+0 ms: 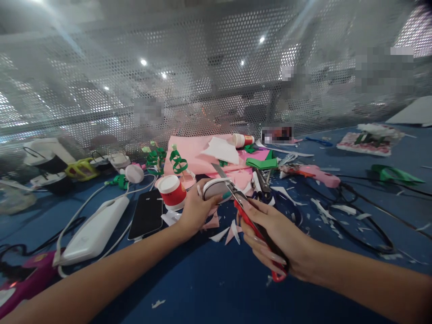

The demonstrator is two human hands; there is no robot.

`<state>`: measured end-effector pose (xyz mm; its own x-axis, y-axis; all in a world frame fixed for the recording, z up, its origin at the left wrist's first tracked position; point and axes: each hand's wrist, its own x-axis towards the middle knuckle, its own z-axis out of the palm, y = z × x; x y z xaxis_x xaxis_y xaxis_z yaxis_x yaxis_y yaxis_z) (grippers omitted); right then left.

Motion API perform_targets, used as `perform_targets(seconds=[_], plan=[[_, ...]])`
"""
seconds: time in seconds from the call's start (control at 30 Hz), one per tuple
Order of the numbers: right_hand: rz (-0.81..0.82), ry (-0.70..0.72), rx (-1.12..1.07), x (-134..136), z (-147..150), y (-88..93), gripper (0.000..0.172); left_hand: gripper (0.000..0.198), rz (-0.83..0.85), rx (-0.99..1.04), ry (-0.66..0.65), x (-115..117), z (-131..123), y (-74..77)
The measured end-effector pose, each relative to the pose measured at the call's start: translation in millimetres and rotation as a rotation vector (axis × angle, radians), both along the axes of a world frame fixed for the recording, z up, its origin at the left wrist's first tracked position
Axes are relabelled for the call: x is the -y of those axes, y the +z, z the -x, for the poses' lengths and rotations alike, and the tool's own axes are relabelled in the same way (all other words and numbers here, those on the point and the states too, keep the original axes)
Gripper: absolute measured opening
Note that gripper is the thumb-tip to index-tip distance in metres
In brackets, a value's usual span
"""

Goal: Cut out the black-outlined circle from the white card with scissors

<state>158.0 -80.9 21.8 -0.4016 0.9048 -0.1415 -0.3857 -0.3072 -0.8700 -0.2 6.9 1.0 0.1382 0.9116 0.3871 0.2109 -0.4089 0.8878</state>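
Observation:
My right hand point(273, 234) is closed round the red handles of a pair of scissors point(251, 220), whose blades point up and left into a rounded white and pink paper piece point(216, 188). My left hand point(195, 209) pinches that paper piece from the left side. Small pink and white offcuts point(227, 231) lie on the blue table point(209, 279) just below both hands. A red and white paper cup point(172, 191) lies on its side close to my left hand.
A black phone point(146, 213) and a white power bank point(94, 231) with cables lie at left. Pink paper sheets point(199, 155), green paper curls point(178, 162), a second pair of scissors point(263, 186), a pink glue gun point(313, 174) and black cords point(357, 216) crowd the back and right.

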Motion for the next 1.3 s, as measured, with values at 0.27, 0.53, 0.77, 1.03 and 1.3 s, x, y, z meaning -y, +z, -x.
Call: perform_targets(seconds=[0.27,0.53,0.77,1.03,1.3], plan=[[-0.009,0.048,-0.025,2,2,-7.1,0.023,0.027,0.090,-0.027,0.152,5,-1,5.1],[0.007,0.061,0.006,5,2,-6.9,0.027,0.023,-0.001,-0.087,0.126,7,0,5.1],[0.019,0.030,0.046,3,2,-3.1,0.021,0.021,-0.030,-0.169,0.051,10,0,-1.2],[0.053,0.010,0.093,7,3,-4.5,0.023,0.019,-0.073,-0.157,0.116,5,-1,4.2],[0.028,0.012,0.083,4,3,-3.9,0.020,0.018,-0.086,-0.354,0.091,13,1,1.6]])
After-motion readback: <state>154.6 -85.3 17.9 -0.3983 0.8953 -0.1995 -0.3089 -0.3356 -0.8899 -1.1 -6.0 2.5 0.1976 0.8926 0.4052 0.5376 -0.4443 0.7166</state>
